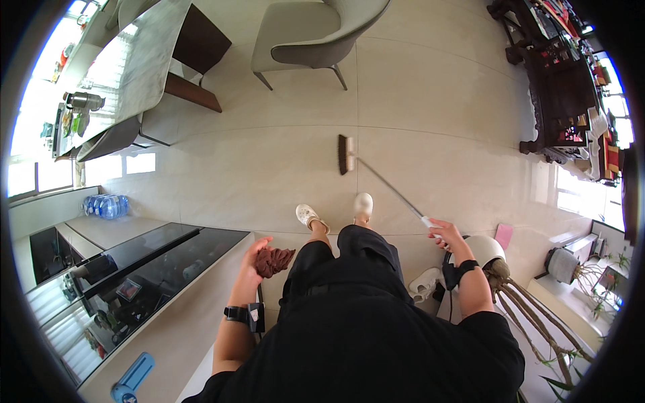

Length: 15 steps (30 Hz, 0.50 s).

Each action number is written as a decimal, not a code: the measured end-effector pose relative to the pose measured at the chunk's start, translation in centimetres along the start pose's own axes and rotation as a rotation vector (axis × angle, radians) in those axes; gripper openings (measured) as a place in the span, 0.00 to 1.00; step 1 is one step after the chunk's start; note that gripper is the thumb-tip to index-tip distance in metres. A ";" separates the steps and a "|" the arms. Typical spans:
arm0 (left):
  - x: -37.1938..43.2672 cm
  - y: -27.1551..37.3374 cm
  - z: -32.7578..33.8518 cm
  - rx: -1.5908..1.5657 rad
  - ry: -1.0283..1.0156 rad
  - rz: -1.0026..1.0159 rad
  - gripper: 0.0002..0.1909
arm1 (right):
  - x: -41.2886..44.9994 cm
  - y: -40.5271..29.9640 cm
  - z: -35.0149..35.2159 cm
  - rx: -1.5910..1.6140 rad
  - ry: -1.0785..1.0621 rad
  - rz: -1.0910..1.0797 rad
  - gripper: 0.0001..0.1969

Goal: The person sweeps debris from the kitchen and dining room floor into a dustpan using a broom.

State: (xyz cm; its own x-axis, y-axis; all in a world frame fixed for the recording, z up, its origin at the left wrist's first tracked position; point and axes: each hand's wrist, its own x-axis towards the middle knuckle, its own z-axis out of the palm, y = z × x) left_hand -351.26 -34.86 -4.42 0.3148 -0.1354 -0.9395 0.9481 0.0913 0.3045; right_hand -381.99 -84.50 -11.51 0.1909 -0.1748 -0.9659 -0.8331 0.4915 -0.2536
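My right hand grips the white handle end of a broom with a thin metal pole. The pole slants away from me to the broom head, whose dark bristles face left against the tiled floor. In my left hand is a crumpled brown cloth, held beside my left thigh. Both wrists wear black straps with a device. My feet, in white clogs, stand between the broom head and my body.
A grey chair stands ahead, a marble-topped table ahead left. Carved dark wooden furniture lines the right. A glossy black-topped cabinet is close on my left. Near my right arm are a potted plant, a pink sheet and white shoes.
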 end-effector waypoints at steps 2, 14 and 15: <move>-0.5 0.6 2.8 0.059 -0.036 0.000 0.17 | -0.8 0.7 -2.9 0.051 0.114 -0.006 0.27; -0.1 -2.2 11.2 0.157 -0.005 -0.020 0.16 | -8.1 2.0 -5.9 -0.110 -0.074 -0.106 0.25; 0.4 -2.5 11.6 0.167 -0.013 -0.020 0.16 | -7.3 2.6 -5.8 -0.099 -0.068 -0.109 0.25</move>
State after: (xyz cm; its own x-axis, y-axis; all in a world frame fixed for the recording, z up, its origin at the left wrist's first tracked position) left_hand -352.96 -46.62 -3.67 0.2955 -0.1483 -0.9438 0.9480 -0.0766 0.3088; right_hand -388.58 -86.84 -4.79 0.3152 -0.1630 -0.9349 -0.8520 0.3853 -0.3544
